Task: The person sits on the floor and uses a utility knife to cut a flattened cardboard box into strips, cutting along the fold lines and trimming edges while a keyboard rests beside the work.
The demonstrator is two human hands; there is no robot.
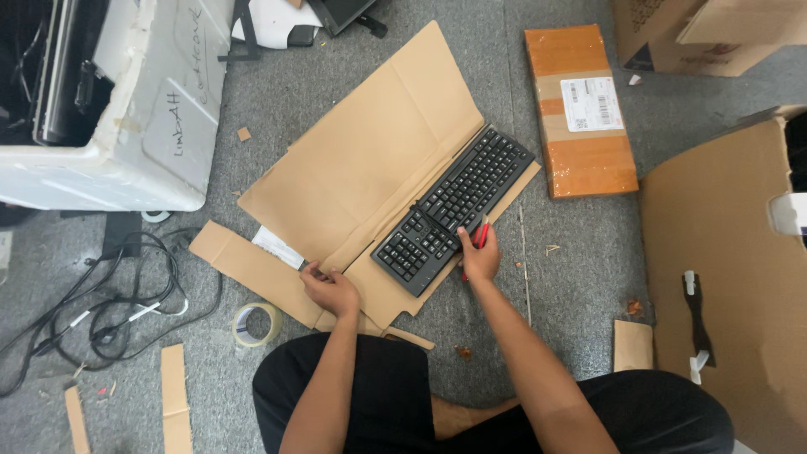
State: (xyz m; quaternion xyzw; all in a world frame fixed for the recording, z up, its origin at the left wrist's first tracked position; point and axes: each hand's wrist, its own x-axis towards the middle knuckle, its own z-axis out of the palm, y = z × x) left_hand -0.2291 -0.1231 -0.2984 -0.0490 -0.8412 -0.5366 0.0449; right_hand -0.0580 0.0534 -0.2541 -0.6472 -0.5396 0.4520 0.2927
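A black keyboard (454, 210) lies slanted on a large flattened cardboard sheet (361, 160) spread on the grey carpet. My right hand (480, 256) rests at the keyboard's near long edge and grips a red cutter (480, 236). My left hand (332, 290) presses down on the sheet's near-left edge, fingers curled on the cardboard beside a white paper label (277, 246). My legs in black shorts are at the bottom of the view.
A roll of clear tape (256, 324) lies left of my knee. A taped orange-brown parcel (580, 109) sits right of the keyboard. Large cardboard boxes (723, 252) stand at right. A white foam box (134, 101) and tangled cables (109, 294) are at left.
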